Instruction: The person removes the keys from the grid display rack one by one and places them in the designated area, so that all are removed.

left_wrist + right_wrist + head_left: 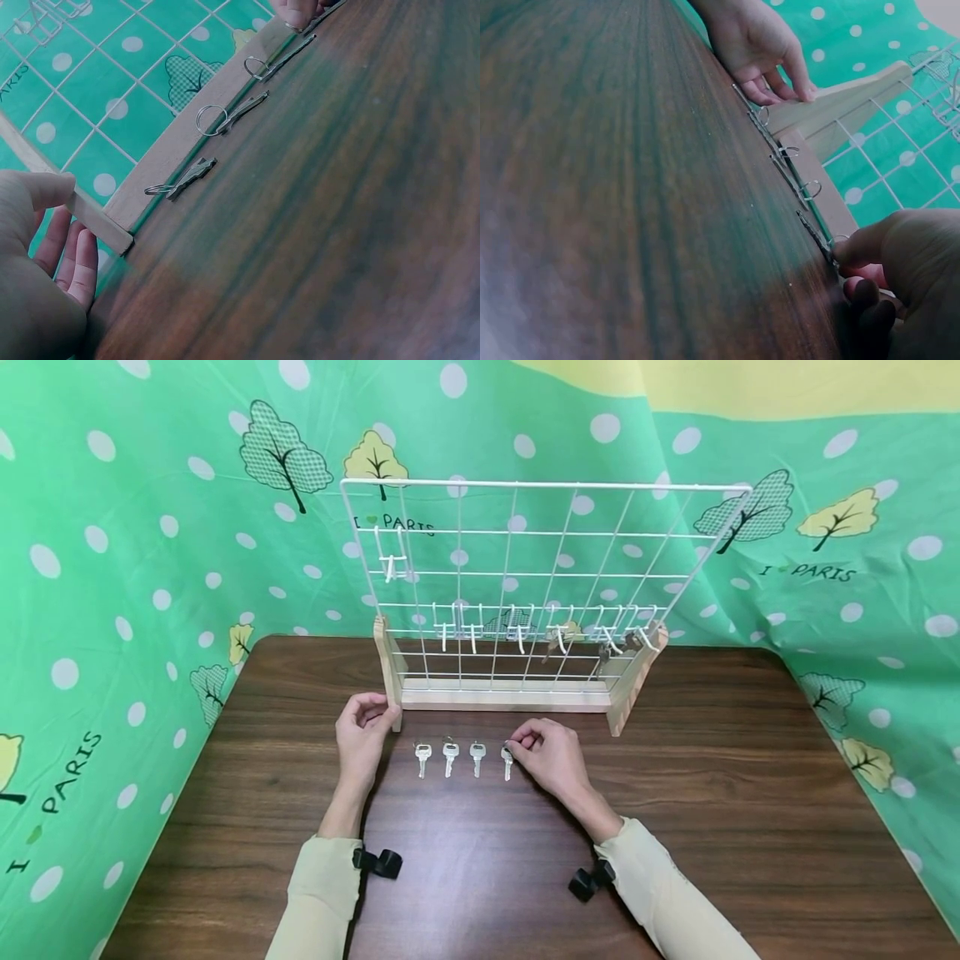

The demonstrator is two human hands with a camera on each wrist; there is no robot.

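Note:
At the end of a row of silver keys on the table, my right hand (551, 756) pinches the ring of the rightmost key (507, 766) between thumb and index finger. That key's blade points toward me and lies at the table surface. Three more keys, the left one (423, 760), the middle one (450, 758) and the right one (477, 758), lie to its left, each with a ring, seen also in the left wrist view. My left hand (360, 735) holds the wooden left foot (97, 221) of a white wire grid rack (517, 574), thumb on one side, fingers on the other.
Several white hooks (519, 635) hang along a lower bar of the grid, and darker keys (553, 647) hang from those at the right. Another hook (390, 564) sits at upper left. The brown wooden table (720, 793) meets a green patterned cloth (157, 527).

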